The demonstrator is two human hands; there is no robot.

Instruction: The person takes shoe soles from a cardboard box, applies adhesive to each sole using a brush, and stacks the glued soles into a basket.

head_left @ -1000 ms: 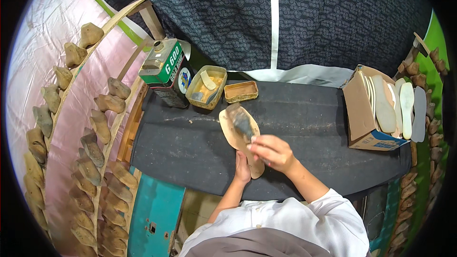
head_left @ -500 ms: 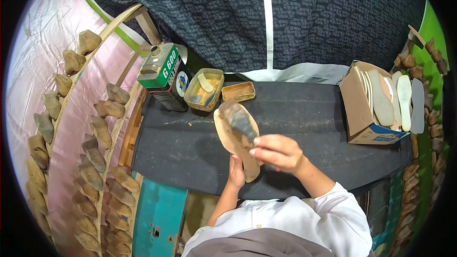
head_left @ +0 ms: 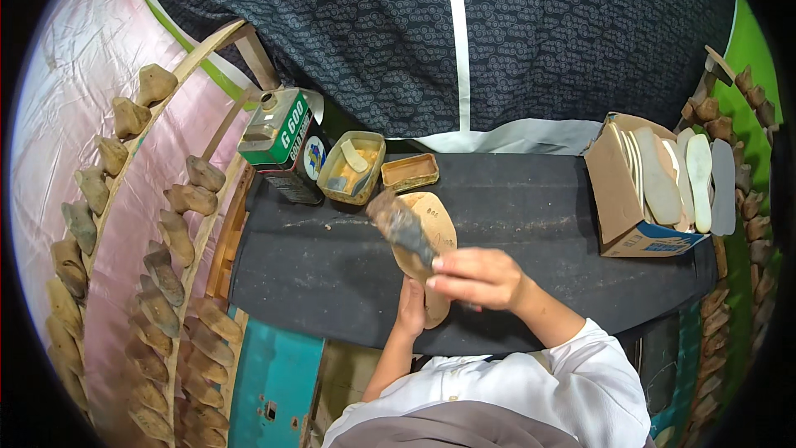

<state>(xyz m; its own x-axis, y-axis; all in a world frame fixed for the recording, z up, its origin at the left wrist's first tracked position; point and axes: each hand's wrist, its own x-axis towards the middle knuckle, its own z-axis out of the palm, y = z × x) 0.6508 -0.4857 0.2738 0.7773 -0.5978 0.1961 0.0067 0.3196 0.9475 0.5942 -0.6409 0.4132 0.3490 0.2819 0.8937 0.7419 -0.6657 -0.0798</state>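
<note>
Seen from above, the left hand (head_left: 410,309) holds a tan shoe insole (head_left: 429,241) from below while the right hand (head_left: 477,276) presses a dark brush (head_left: 401,226) on it, above a black desk (head_left: 531,224). Beyond the hands sit a glue tray (head_left: 351,168) and green can (head_left: 280,137); far right, a box of insoles (head_left: 643,191).

On the worktable (head_left: 531,224), the glue tray (head_left: 352,168) sits just right of the tin can (head_left: 282,145); a smaller tray (head_left: 410,172) lies right of the glue tray. The cardboard box (head_left: 618,199) of insoles (head_left: 667,178) stands far right of it. Shoe lasts (head_left: 178,236) line racks left of the table.
</note>
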